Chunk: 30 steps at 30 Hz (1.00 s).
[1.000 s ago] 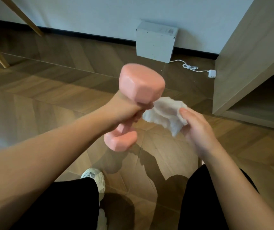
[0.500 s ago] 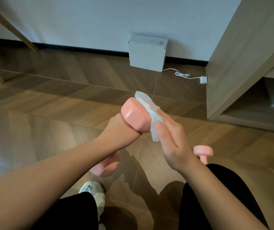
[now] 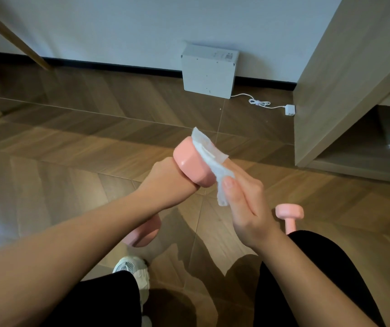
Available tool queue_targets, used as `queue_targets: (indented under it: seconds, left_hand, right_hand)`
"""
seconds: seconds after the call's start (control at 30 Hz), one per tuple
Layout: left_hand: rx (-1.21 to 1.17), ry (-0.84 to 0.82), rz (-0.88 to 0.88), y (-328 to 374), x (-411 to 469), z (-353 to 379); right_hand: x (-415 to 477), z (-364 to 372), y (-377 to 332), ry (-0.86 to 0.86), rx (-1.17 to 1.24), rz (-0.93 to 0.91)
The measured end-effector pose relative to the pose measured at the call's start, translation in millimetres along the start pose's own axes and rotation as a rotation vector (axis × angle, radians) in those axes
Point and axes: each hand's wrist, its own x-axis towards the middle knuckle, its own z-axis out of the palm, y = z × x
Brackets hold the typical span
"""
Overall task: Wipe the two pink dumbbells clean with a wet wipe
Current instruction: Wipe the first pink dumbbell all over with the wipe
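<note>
One pink dumbbell [image 3: 190, 166], steeply tilted, handle clenched in left grip [image 3: 165, 179]; right grip [image 3: 243, 199], just right of its upper head, pinches wet wipe [image 3: 207, 149] against it.

Brown herringbone wood floor [image 3: 71, 142] fills the frame; a white wall [image 3: 142, 24] runs across the top, a light wooden cabinet [image 3: 345, 86] stands upper right.

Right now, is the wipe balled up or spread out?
Spread: the wipe drapes across the raised end of the dumbbell, held by the right hand, one corner hanging free.
</note>
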Motion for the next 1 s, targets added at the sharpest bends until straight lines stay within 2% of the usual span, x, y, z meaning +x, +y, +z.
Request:
queue_targets:
  seconds: [0.1, 0.17, 0.3, 0.33, 0.43, 0.53, 0.6, 0.7, 0.87, 1.0]
  left_hand:
    - [0.132, -0.042, -0.037, -5.8, 6.7, 3.7]
    - [0.052, -0.035, 0.026, -4.9, 1.8, 12.7]
    - [0.013, -0.073, -0.031, -4.2, 3.6, 22.1]
    - [0.069, -0.073, -0.028, -5.6, 4.7, 19.4]
    - [0.039, -0.026, -0.066, -7.8, 7.0, 6.5]
    - [0.024, 0.013, -0.043, -7.3, 8.4, -4.8]
    - [0.062, 0.011, -0.023, -2.8, 6.8, -3.7]
    - [0.163, -0.087, 0.073, 2.4, 0.6, 8.9]
    - [0.385, -0.158, 0.113, 2.6, 1.2, 13.7]
    - [0.089, -0.063, -0.184, 0.7, 12.2, 1.2]
  right_hand:
    - [4.1, 0.8, -1.5, 0.031, 0.014, 0.058]
    - [10.5, 0.3, 1.3, 0.047, 0.034, 0.123]
    - [11.7, 3.1, -2.1, 0.027, -0.003, 0.023]
    - [8.7, 3.4, -1.5, 0.01, -0.02, -0.009]
    - [0.8, 3.6, 3.1, -0.012, -0.054, -0.045]
    - [3.3, 1.0, 6.8, 0.035, -0.043, 0.021]
    - [9.2, 1.1, 8.7, 0.081, 0.018, 0.134]
    - [17.9, 1.6, 10.3, 0.123, 0.095, 0.225]
    - [14.2, 0.0, 1.8, 0.056, 0.022, 0.053]
    - [2.6, 0.7, 4.3, -0.021, -0.092, -0.092]
